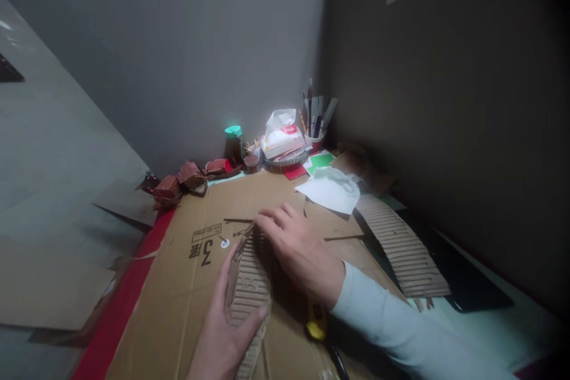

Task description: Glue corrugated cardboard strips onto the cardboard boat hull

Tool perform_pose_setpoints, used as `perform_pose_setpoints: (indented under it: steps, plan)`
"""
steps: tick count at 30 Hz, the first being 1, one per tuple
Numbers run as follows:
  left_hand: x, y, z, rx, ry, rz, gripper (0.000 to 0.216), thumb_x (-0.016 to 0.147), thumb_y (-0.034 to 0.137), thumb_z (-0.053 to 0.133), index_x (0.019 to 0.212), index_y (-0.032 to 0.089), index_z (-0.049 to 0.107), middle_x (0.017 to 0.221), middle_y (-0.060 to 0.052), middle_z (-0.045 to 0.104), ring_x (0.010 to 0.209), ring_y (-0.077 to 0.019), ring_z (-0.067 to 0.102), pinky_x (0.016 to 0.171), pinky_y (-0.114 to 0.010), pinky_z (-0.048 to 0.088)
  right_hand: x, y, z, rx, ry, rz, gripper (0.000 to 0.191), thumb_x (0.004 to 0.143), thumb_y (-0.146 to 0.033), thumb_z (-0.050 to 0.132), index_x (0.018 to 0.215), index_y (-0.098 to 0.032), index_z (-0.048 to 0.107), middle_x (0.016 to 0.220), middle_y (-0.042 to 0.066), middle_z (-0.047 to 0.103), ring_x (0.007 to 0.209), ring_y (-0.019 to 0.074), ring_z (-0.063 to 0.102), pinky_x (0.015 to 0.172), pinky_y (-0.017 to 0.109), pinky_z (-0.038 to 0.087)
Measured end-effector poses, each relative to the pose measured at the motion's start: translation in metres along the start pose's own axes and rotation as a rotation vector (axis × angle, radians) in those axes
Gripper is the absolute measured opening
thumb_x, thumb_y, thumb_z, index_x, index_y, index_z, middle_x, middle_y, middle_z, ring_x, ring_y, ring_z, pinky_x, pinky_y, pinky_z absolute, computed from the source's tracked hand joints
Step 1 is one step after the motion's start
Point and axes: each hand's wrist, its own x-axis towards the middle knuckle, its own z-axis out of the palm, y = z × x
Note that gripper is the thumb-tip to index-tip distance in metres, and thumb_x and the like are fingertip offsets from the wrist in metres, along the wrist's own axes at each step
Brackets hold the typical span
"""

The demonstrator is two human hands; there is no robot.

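Note:
A long piece of corrugated cardboard (250, 285) with bare ridges stands tilted over the flat cardboard sheet (178, 291). My left hand (227, 320) grips its near part, the thumb across the ridged face and the fingers behind the left side. At the far end, my right hand (300, 252) has its curled fingers pressed on the piece's top edge; the fingertips are partly hidden. Just beneath my right wrist lies a yellow utility knife (316, 323), partly covered by the sleeve and hand. A dark pen-like stick (339, 362) rests close to it.
Another ridged cardboard strip (403, 246) lies at right over a dark flat panel (472, 279). White tissue (333, 190) sits behind my right hand. Along the back stand a tissue pack (285, 141), a teal-lidded jar (234, 145), a brush cup (315, 141) and reddish cardboard pieces (167, 190).

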Motion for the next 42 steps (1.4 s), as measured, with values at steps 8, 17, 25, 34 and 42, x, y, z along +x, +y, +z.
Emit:
perform_pose_setpoints:
  steps: [8, 17, 25, 34, 42]
  plan:
    - [-0.002, 0.000, 0.001, -0.011, 0.012, -0.045, 0.081, 0.067, 0.029, 0.073, 0.141, 0.025, 0.042, 0.152, -0.010, 0.044, 0.142, -0.0357, 0.032, 0.114, -0.051, 0.035, -0.001, 0.003, 0.002, -0.026, 0.033, -0.049, 0.029, 0.098, -0.008, 0.034, 0.106, -0.003, 0.061, 0.110, 0.018, 0.060, 0.093, 0.0259, 0.049, 0.081, 0.042, 0.053]
    - [-0.002, 0.001, -0.001, -0.030, 0.028, -0.073, 0.081, 0.066, 0.027, 0.073, 0.141, 0.025, 0.042, 0.149, -0.010, 0.048, 0.140, -0.0354, 0.036, 0.113, -0.050, 0.037, -0.003, 0.007, 0.005, -0.065, 0.080, -0.192, 0.036, 0.098, -0.006, 0.027, 0.107, 0.003, 0.061, 0.117, 0.023, 0.059, 0.101, 0.0283, 0.051, 0.089, 0.042, 0.051]
    - [-0.002, 0.001, -0.001, -0.029, 0.013, -0.082, 0.078, 0.067, 0.032, 0.073, 0.139, 0.024, 0.045, 0.147, -0.011, 0.050, 0.139, -0.0357, 0.039, 0.112, -0.050, 0.038, 0.000, 0.010, -0.002, -0.099, 0.069, -0.124, 0.029, 0.098, -0.008, 0.036, 0.084, -0.007, 0.060, 0.092, 0.014, 0.058, 0.081, 0.0218, 0.045, 0.069, 0.035, 0.045]
    - [-0.003, 0.005, -0.003, -0.086, 0.003, -0.126, 0.082, 0.068, 0.039, 0.077, 0.141, 0.025, 0.042, 0.149, -0.010, 0.047, 0.140, -0.0357, 0.037, 0.117, -0.050, 0.031, 0.001, 0.011, -0.002, -0.045, 0.098, -0.139, 0.026, 0.097, -0.006, 0.037, 0.083, -0.009, 0.059, 0.081, 0.009, 0.054, 0.072, 0.0190, 0.040, 0.062, 0.032, 0.035]
    - [-0.010, 0.022, -0.001, -0.254, -0.050, -0.285, 0.062, 0.081, 0.047, 0.064, 0.138, 0.028, 0.048, 0.144, -0.006, 0.055, 0.136, -0.0298, 0.045, 0.109, -0.040, 0.043, 0.003, 0.018, 0.006, 0.143, 0.197, -0.076, 0.017, 0.097, -0.009, 0.041, 0.085, -0.013, 0.052, 0.079, 0.004, 0.051, 0.075, 0.0165, 0.043, 0.068, 0.028, 0.039]
